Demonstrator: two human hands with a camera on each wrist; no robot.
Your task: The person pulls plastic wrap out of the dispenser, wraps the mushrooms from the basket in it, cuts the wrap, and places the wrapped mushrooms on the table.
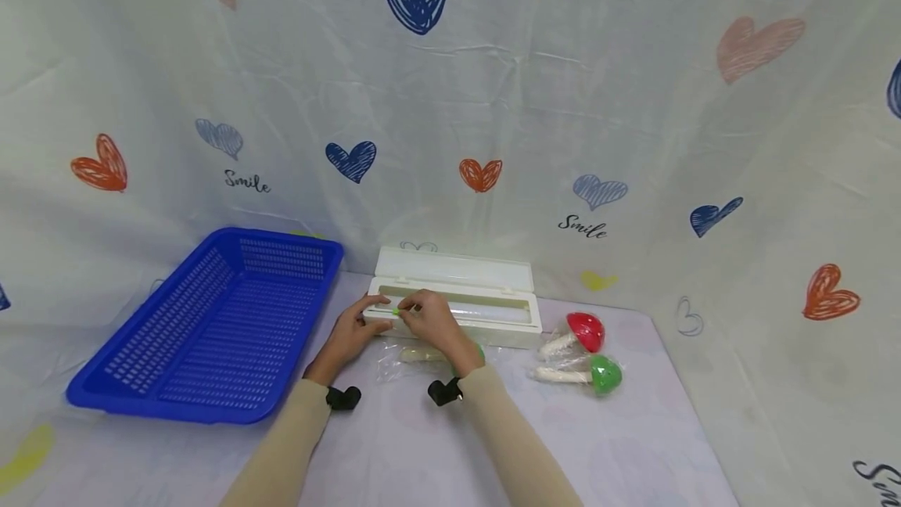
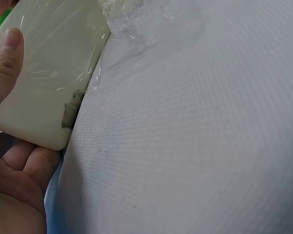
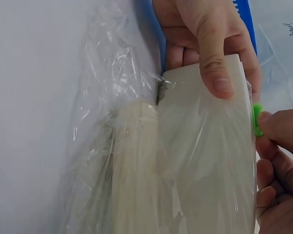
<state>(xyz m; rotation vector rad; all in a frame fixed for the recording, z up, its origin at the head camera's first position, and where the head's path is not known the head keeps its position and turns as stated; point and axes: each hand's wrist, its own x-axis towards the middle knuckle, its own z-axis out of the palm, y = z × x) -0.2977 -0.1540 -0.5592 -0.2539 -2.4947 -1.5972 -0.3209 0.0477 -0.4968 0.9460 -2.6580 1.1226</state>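
A white cling film dispenser box (image 1: 500,333) stands lengthwise on the table with its lid (image 1: 454,268) tipped back and a roll of film (image 1: 486,311) inside. My left hand (image 1: 352,331) grips the box's left end, thumb on the front wall and fingers at the end and back. My right hand (image 1: 432,321) pinches a small green slide cutter (image 3: 257,119) at the box's front edge, near the left end. Clear film (image 3: 107,63) drapes down the front wall and over a pale-handled, green-capped mushroom-shaped object (image 3: 134,170), partly hidden under my right wrist.
A large blue plastic basket (image 1: 228,411) sits to the left. Right of the box lie a red-capped mushroom-shaped object (image 1: 586,332) and a green-capped one (image 1: 605,374), both in clear film. A heart-printed sheet (image 1: 521,116) hangs behind the table (image 1: 633,444).
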